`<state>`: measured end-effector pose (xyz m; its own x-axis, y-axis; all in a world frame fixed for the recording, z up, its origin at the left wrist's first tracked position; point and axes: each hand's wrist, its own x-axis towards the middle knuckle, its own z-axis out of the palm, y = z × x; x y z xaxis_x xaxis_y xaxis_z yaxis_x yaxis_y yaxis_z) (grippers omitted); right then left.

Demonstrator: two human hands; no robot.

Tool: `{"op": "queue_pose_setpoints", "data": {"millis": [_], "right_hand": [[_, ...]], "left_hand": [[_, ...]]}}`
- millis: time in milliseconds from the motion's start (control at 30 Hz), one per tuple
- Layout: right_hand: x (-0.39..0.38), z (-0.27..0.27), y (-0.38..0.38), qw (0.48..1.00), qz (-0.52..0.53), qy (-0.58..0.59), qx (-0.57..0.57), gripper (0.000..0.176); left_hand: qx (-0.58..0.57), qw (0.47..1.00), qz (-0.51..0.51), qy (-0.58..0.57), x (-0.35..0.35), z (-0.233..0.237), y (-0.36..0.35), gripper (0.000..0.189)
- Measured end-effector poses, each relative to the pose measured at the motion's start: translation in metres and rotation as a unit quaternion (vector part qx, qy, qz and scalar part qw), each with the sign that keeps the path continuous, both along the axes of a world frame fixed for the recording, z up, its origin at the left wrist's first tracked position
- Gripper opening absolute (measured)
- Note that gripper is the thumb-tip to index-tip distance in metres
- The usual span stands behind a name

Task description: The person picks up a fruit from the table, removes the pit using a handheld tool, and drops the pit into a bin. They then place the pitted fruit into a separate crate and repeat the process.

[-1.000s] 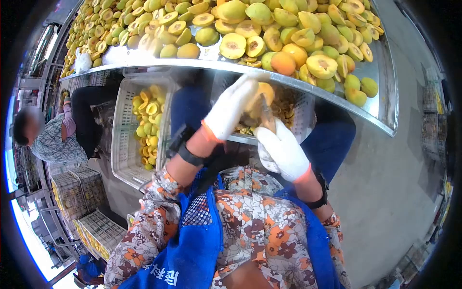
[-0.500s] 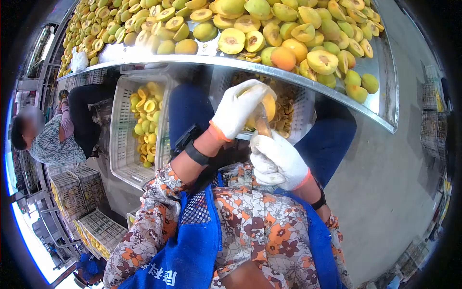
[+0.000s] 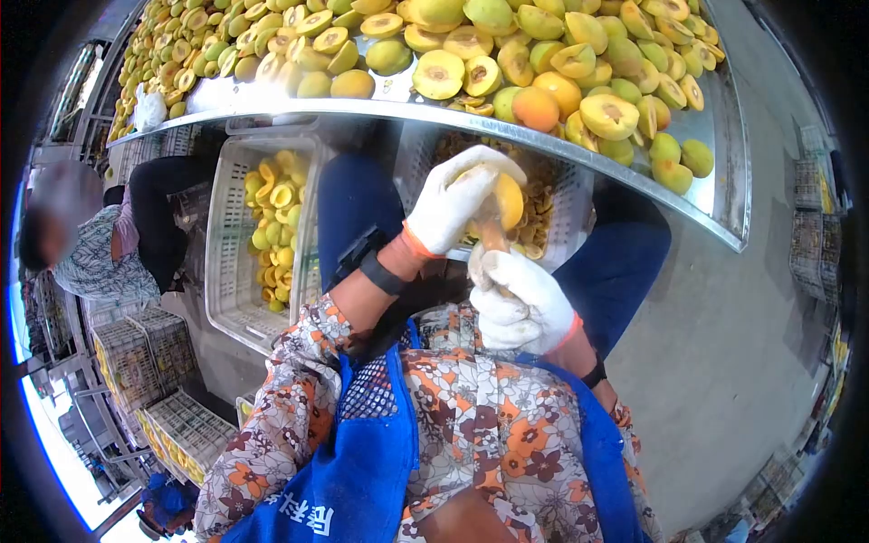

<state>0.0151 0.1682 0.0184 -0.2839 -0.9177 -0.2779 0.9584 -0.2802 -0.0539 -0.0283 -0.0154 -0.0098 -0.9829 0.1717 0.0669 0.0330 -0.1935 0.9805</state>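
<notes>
Features two gloved hands below the metal table [image 3: 722, 136], one left hand [image 3: 453, 204] and one right hand [image 3: 520, 299], with one fruit piece [image 3: 510, 201] and one tool [image 3: 492, 238]. Counts two dark wristbands [image 3: 383, 272] below the table, and at least two open crates [image 3: 227, 262] just under its near edge. Includes one other person [image 3: 104, 262] below the table's left end. Shows one white bag [image 3: 149, 109] on the table near that end, beside piled fruit [image 3: 608, 117] too numerous to tally.
</notes>
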Motion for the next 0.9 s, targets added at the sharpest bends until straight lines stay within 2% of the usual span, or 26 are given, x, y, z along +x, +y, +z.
{"op": "queue_pose_setpoints", "data": {"millis": [33, 100, 133, 200, 233, 267, 333, 367, 400, 467, 533, 567, 600, 633, 667, 700, 733, 800, 900], "right_hand": [[0.001, 0.001, -0.002, 1.000, 0.001, 0.001, 0.000, 0.017], [0.008, 0.001, -0.007, 1.000, 0.005, 0.017, -0.001, 0.016], [0.006, 0.003, -0.007, 1.000, 0.006, 0.017, -0.002, 0.016], [-0.001, 0.010, -0.006, 1.000, 0.009, 0.013, 0.013, 0.016], [-0.004, 0.009, -0.005, 1.000, 0.009, 0.014, 0.010, 0.016], [-0.006, 0.011, -0.006, 0.998, 0.005, 0.048, 0.039, 0.016], [-0.007, 0.014, -0.006, 0.994, 0.004, 0.081, 0.067, 0.015], [-0.008, 0.016, -0.005, 0.994, 0.009, 0.092, 0.056, 0.015], [-0.009, 0.017, -0.003, 0.993, 0.014, 0.104, 0.045, 0.014], [-0.010, 0.018, 0.004, 0.993, 0.027, 0.108, 0.031, 0.013], [-0.011, 0.012, 0.009, 0.974, -0.003, 0.138, 0.180, 0.012], [-0.008, -0.003, 0.013, 0.951, -0.020, 0.199, 0.237, 0.015], [-0.008, -0.013, 0.016, 0.951, -0.022, 0.201, 0.234, 0.015], [-0.008, -0.021, 0.018, 0.953, -0.020, 0.165, 0.252, 0.016], [-0.006, -0.027, 0.019, 0.955, -0.017, 0.125, 0.270, 0.017], [-0.004, -0.030, 0.017, 0.955, -0.021, 0.134, 0.263, 0.016], [-0.004, -0.031, 0.014, 0.955, -0.021, 0.137, 0.262, 0.016], [-0.004, -0.029, 0.004, 0.953, 0.007, 0.169, 0.251, 0.016], [-0.006, -0.014, -0.006, 0.936, 0.014, 0.196, 0.291, 0.018]], "left_hand": [[0.000, 1.000, 0.001, 0.001, -0.005, 0.000, -0.005, 0.042], [0.056, 0.988, -0.136, -0.041, -0.007, 0.000, -0.013, 0.050], [0.055, 0.989, -0.134, -0.041, -0.005, -0.001, -0.011, 0.050], [0.131, 0.989, -0.016, -0.068, 0.003, -0.001, 0.004, 0.057], [0.185, 0.973, 0.039, -0.133, 0.006, 0.005, 0.015, 0.062], [0.184, 0.973, 0.039, -0.132, 0.006, 0.008, 0.020, 0.062], [0.360, 0.901, 0.104, -0.217, 0.009, 0.012, 0.025, 0.063], [0.344, 0.905, 0.134, -0.211, 0.010, 0.015, 0.022, 0.063], [0.288, 0.914, 0.211, -0.192, 0.007, 0.021, 0.016, 0.061], [0.302, 0.925, 0.160, -0.168, 0.009, 0.014, -0.038, 0.058], [0.150, 0.923, 0.333, -0.123, 0.014, 0.026, -0.079, 0.050], [-0.008, 0.927, 0.368, -0.066, 0.017, 0.035, -0.103, 0.044], [-0.167, 0.904, 0.395, -0.008, 0.022, 0.044, -0.128, 0.037], [-0.439, 0.818, 0.362, 0.083, 0.023, 0.048, -0.155, 0.033], [-0.673, 0.657, 0.297, 0.165, 0.019, 0.055, -0.167, 0.031], [-0.742, 0.562, 0.298, 0.212, 0.013, 0.054, -0.167, 0.034], [-0.742, 0.561, 0.300, 0.213, 0.001, 0.055, -0.159, 0.034], [-0.626, 0.708, 0.264, 0.190, -0.033, 0.052, -0.134, 0.037], [-0.646, 0.715, 0.216, 0.157, -0.087, 0.035, -0.097, 0.057]]}}
